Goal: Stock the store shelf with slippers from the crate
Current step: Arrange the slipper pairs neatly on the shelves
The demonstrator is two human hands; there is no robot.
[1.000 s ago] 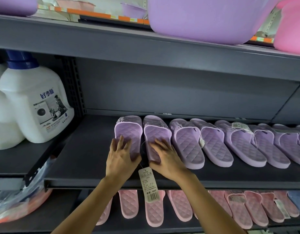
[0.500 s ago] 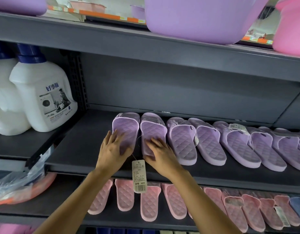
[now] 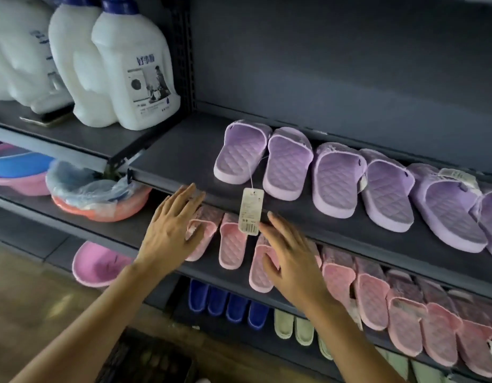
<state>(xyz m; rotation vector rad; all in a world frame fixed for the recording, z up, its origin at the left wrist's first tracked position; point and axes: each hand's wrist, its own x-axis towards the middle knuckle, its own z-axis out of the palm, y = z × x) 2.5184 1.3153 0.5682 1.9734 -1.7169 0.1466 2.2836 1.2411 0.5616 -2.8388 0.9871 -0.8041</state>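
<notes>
Hands spread, empty: left hand (image 3: 171, 230), right hand (image 3: 293, 264) | tag (image 3: 250, 211) hangs between | bottles (image 3: 134, 70) upper-left

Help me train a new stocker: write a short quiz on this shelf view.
1. True or false: the left hand and right hand each hold a slipper.
2. The hanging tag is tied to slippers of which colour? A pink, B purple, C blue.
3. Fill in: the white jugs stand to the ___ of the purple slippers.
Key: 1 false, both hands are open and empty; 2 B; 3 left.
</notes>
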